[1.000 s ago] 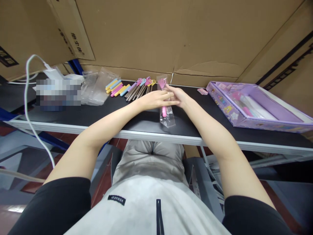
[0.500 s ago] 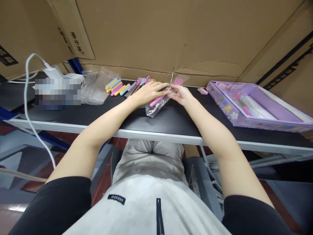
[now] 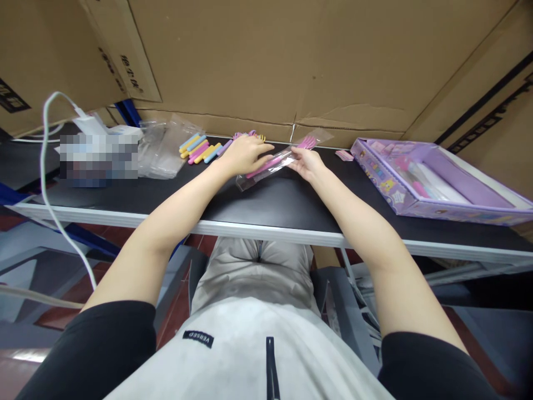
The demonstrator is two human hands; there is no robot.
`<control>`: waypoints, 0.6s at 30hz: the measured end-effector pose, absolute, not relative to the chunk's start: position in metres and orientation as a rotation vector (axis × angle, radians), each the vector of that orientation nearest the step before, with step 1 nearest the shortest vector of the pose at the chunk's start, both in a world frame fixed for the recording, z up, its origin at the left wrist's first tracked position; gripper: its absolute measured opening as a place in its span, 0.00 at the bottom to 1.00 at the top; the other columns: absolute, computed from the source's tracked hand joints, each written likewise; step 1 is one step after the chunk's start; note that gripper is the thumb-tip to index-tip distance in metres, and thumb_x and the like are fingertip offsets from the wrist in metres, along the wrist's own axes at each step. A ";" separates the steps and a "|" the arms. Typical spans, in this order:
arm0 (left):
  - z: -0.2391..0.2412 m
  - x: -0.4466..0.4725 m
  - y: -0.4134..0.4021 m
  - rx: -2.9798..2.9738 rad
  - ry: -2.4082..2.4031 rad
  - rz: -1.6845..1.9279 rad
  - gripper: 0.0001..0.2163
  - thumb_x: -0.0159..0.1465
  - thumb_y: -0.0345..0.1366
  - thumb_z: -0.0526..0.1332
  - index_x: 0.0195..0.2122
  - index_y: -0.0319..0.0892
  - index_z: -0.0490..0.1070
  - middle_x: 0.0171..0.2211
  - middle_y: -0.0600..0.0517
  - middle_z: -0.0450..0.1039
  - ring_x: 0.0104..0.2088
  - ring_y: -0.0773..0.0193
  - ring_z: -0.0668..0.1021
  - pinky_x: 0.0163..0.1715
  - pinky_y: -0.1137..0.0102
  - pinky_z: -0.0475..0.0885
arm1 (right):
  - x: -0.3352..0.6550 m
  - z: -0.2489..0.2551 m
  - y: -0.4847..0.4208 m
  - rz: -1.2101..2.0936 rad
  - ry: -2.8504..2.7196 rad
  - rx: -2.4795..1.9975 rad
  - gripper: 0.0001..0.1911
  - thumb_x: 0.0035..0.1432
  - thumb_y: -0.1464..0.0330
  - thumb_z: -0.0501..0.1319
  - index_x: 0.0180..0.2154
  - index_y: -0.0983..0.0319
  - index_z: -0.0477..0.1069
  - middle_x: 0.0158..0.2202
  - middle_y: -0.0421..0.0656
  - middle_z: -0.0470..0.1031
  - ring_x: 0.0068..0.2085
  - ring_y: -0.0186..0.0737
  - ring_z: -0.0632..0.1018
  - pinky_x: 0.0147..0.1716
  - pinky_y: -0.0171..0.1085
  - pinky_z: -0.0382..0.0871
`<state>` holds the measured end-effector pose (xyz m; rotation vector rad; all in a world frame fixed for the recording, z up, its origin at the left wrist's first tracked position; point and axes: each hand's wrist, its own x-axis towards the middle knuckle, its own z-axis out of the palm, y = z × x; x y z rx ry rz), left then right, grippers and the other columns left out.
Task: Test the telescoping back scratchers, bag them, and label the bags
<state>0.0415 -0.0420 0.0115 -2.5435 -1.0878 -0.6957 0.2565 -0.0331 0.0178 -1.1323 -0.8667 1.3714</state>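
A pink back scratcher point(image 3: 275, 161) with a claw-like head lies slanted inside a clear plastic bag point(image 3: 250, 181) above the black tabletop. My right hand point(image 3: 307, 162) pinches the bag near the claw end. On the other side, my left hand point(image 3: 245, 153) is open, thumb and fingers apart, close over the handle end. Whether its thumb touches the bag I cannot tell. Behind my left hand lie several back scratchers with yellow, blue, pink and purple handles point(image 3: 202, 150). My left hand hides part of their rods, while some claw heads point(image 3: 252, 135) show beyond it.
Clear empty bags point(image 3: 162, 147) are piled left of the scratchers. A purple printed box point(image 3: 397, 191) holding packaged items stands at the right, beside a small pink packet point(image 3: 344, 155). A white cable point(image 3: 62, 233) hangs over the left edge. Cardboard point(image 3: 258, 61) walls the back.
My left hand has drawn back left from the bag, its fingers now spread. The bagged back scratcher has tilted flatter and its claw end shifted slightly right, still in my right hand.
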 end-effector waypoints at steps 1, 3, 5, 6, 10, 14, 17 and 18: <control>0.011 0.044 -0.044 -2.557 -1.090 -0.667 0.23 0.75 0.46 0.55 0.61 0.40 0.80 0.48 0.39 0.85 0.50 0.47 0.84 0.52 0.57 0.73 | 0.256 0.018 -0.034 1.375 -0.867 -1.132 0.10 0.71 0.78 0.59 0.36 0.61 0.68 0.27 0.40 0.76 0.30 0.34 0.80 0.35 0.32 0.82; 0.011 0.048 -0.048 -2.579 -1.096 -0.590 0.23 0.74 0.48 0.57 0.61 0.41 0.80 0.46 0.40 0.86 0.47 0.49 0.85 0.48 0.61 0.74 | 0.254 0.017 -0.035 1.379 -0.874 -1.128 0.10 0.71 0.78 0.59 0.36 0.61 0.68 0.28 0.40 0.76 0.30 0.33 0.80 0.34 0.31 0.81; 0.010 0.051 -0.051 -2.593 -1.104 -0.506 0.23 0.73 0.49 0.59 0.61 0.41 0.80 0.44 0.41 0.86 0.46 0.49 0.86 0.45 0.63 0.73 | 0.254 0.016 -0.034 1.385 -0.888 -1.125 0.09 0.71 0.78 0.60 0.36 0.61 0.68 0.28 0.40 0.77 0.30 0.33 0.80 0.34 0.31 0.81; 0.009 0.052 -0.052 -2.597 -1.106 -0.472 0.23 0.72 0.49 0.60 0.60 0.41 0.80 0.44 0.41 0.86 0.46 0.49 0.86 0.44 0.64 0.73 | 0.254 0.015 -0.033 1.387 -0.897 -1.125 0.09 0.71 0.78 0.60 0.36 0.61 0.68 0.28 0.40 0.77 0.30 0.33 0.80 0.34 0.32 0.82; 0.009 0.054 -0.053 -2.598 -1.105 -0.434 0.24 0.70 0.49 0.63 0.62 0.42 0.79 0.45 0.42 0.86 0.46 0.50 0.86 0.44 0.65 0.73 | 0.255 0.012 -0.031 1.373 -0.919 -1.135 0.08 0.69 0.77 0.62 0.37 0.61 0.68 0.28 0.39 0.77 0.30 0.33 0.81 0.36 0.34 0.83; 0.008 0.053 -0.052 -2.585 -1.123 -0.471 0.25 0.69 0.48 0.65 0.64 0.43 0.78 0.46 0.42 0.86 0.47 0.50 0.86 0.45 0.65 0.73 | 0.253 0.013 -0.032 1.358 -0.912 -1.124 0.07 0.68 0.77 0.64 0.38 0.61 0.70 0.27 0.39 0.77 0.30 0.34 0.82 0.37 0.35 0.85; 0.009 0.052 -0.051 -2.576 -1.162 -0.482 0.26 0.69 0.44 0.64 0.67 0.44 0.75 0.49 0.43 0.86 0.49 0.50 0.85 0.46 0.66 0.74 | 0.250 0.017 -0.036 1.391 -0.878 -1.115 0.08 0.71 0.77 0.61 0.37 0.62 0.70 0.27 0.40 0.77 0.29 0.33 0.81 0.35 0.31 0.83; 0.009 0.052 -0.051 -2.574 -1.179 -0.480 0.26 0.69 0.42 0.63 0.68 0.45 0.74 0.50 0.43 0.86 0.49 0.51 0.85 0.47 0.66 0.74 | 0.249 0.018 -0.037 1.405 -0.864 -1.109 0.09 0.72 0.77 0.59 0.37 0.62 0.70 0.27 0.40 0.77 0.29 0.32 0.81 0.35 0.30 0.82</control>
